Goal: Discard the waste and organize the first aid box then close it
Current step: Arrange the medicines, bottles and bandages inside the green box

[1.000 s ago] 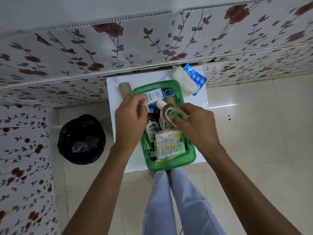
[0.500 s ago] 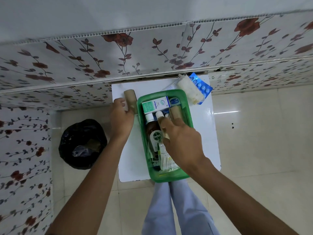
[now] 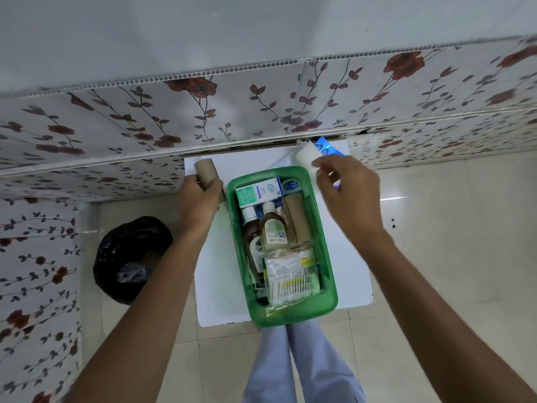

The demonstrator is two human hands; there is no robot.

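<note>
The green first aid box point(image 3: 329, 289) lies open on a white table point(image 3: 220, 286). Inside it are an Optibex carton point(image 3: 257, 193), two bottles point(image 3: 273, 228), a tan roll point(image 3: 296, 219) and a cotton swab pack point(image 3: 292, 277). My left hand point(image 3: 197, 199) grips a brown bandage roll point(image 3: 205, 170) left of the box. My right hand point(image 3: 345, 190) hovers over the far right corner, its fingertips at a white gauze roll point(image 3: 305, 155); I cannot tell whether it grips the roll. A blue pill blister point(image 3: 327, 146) lies just behind.
A black-lined waste bin point(image 3: 130, 257) stands on the tiled floor left of the table. A floral wall panel point(image 3: 261, 112) runs right behind the table. My legs point(image 3: 290, 362) are below the table's near edge.
My right hand left the box and moved up right to the white gauze roll. My left hand has closed around the brown roll beside the box. The view shifted slightly.
</note>
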